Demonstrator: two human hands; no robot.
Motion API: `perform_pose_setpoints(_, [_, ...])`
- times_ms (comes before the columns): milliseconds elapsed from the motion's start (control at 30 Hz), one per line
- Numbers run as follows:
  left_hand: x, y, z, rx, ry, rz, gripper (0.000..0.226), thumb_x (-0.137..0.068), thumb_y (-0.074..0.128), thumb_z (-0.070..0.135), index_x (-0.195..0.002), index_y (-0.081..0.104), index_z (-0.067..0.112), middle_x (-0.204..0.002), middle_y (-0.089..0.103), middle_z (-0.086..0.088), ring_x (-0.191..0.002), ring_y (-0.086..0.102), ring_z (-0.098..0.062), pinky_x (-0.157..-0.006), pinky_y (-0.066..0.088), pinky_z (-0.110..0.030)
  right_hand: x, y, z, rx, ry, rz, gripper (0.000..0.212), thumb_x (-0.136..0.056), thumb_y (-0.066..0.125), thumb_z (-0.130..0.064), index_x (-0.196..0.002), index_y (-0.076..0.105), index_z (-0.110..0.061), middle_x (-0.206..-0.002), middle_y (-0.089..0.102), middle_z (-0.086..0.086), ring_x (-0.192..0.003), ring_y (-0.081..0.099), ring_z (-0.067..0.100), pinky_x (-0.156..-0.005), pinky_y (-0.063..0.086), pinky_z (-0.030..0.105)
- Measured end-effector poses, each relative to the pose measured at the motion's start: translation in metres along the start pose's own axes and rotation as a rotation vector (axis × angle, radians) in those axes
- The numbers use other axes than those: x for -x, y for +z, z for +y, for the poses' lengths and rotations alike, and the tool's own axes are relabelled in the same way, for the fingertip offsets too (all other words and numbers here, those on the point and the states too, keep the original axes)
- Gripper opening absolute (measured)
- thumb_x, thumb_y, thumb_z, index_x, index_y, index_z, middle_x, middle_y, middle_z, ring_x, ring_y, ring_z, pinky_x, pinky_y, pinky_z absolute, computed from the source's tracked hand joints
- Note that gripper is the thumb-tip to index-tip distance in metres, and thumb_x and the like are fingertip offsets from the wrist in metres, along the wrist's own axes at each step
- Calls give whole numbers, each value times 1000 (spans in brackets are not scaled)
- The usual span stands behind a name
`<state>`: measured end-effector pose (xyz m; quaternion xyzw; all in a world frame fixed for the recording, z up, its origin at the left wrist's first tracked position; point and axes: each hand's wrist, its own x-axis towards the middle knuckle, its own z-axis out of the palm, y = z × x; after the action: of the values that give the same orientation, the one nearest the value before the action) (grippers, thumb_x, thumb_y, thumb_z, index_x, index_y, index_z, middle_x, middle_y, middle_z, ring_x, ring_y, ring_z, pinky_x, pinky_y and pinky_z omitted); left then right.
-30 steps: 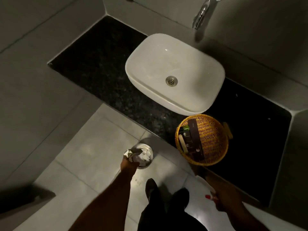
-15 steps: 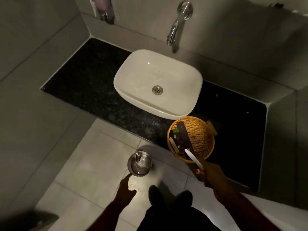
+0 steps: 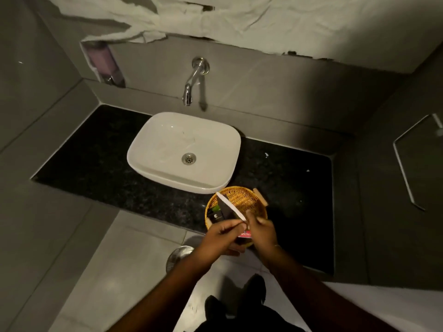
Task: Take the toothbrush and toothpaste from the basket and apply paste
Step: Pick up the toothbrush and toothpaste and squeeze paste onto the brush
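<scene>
both hands meet just in front of the wicker basket (image 3: 249, 200) at the counter's near edge. the right hand (image 3: 262, 232) closes its fingers round a white toothbrush (image 3: 231, 207), a slim stick angled up and away over the basket. the left hand (image 3: 221, 238) pinches something thin at the brush's lower end – what exactly, i cannot tell. between the 2 hands shows a small red-labelled toothpaste tube (image 3: 245, 234). the fetching step looks done – next, likely, opening the tube and squeezing paste onto the bristles. dark packets remain in the basket, beside the white sink (image 3: 148, 149).
</scene>
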<state>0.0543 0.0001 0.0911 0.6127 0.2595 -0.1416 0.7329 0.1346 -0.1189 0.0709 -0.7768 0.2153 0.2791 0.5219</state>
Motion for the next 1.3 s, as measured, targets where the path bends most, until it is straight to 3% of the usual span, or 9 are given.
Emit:
perform_pose_setpoints(267, [-22, 28, -11, 25, -27, 83, 18, -102, 68, 11, -109, 83, 5, -85, 78, -16, -61, 75, -22, -61, 63, -30, -31, -19, -7, -161, 15, -95, 51, -107, 49, -48, -130, 69, -8, -124, 73, 19, -113, 72, 38, -106, 56, 52])
perform_pose_setpoints(400, [-38, 21, -14, 53, -81, 171, 13, -97, 74, 5, -108, 79, 0, -83, 76, -19, -58, 69, -25, -55, 59, -31, -55, -33, -5, -281, 170, -131, 42, -109, 46, -32, -126, 69, -1, -123, 71, 25, -116, 70, 44, -106, 55, 55])
perform_pose_setpoints(467, [-44, 14, -16, 25, -99, 230, 14, -93, 79, 5, -106, 79, 1, -80, 76, -19, -58, 70, -23, -57, 63, -33, -67, -41, 0, -185, 160, -135, 34, -106, 50, -18, -125, 69, 3, -125, 70, 28, -119, 68, 45, -108, 53, 56])
perform_pose_setpoints(600, [-55, 3, -19, 68, -115, 300, 18, -88, 83, 5, -106, 81, 3, -79, 78, -17, -64, 68, -23, -60, 62, -32, -74, -57, 3, 129, -4, -149, 30, -106, 50, -14, -119, 74, 0, -116, 74, 18, -116, 70, 36, -105, 57, 48])
perform_pose_setpoints(733, [-64, -3, -22, 113, -118, 370, 25, -88, 83, 5, -113, 79, -1, -92, 77, -23, -79, 68, -30, -81, 60, -42, -78, -67, -13, 413, -271, -141, 24, -101, 56, -13, -98, 77, 0, -97, 77, 16, -97, 74, 32, -93, 61, 45])
perform_pose_setpoints(867, [-57, -4, -31, 160, -127, 402, 24, -90, 80, 1, -113, 79, -2, -95, 78, -22, -80, 69, -29, -81, 63, -41, -87, -65, -33, 410, -357, -127, 19, -93, 68, -14, -80, 73, -1, -81, 77, 13, -82, 77, 28, -82, 65, 46])
perform_pose_setpoints(1033, [-45, -10, -38, 191, -118, 426, 12, -90, 80, 4, -98, 84, 12, -85, 82, -12, -75, 71, -24, -76, 62, -37, -100, -40, -50, 402, -277, -239, 26, -98, 69, -23, -94, 75, 2, -79, 80, 13, -74, 81, 26, -81, 68, 45])
perform_pose_setpoints(1167, [-40, -18, -38, 182, -82, 496, 14, -91, 80, 4, -92, 86, 17, -85, 81, -14, -83, 71, -34, -87, 60, -50, -111, -5, -60, 537, -204, -356, 31, -102, 64, -22, -111, 74, 5, -96, 81, 22, -90, 81, 36, -89, 65, 50])
perform_pose_setpoints(1300, [-33, -28, -46, 99, -75, 527, 12, -94, 77, 5, -103, 83, 11, -98, 82, -21, -92, 75, -45, -98, 60, -62, -117, 22, -64, 959, -345, -257, 41, -101, 61, -36, -128, 73, -7, -129, 72, 16, -123, 68, 37, -107, 55, 48])
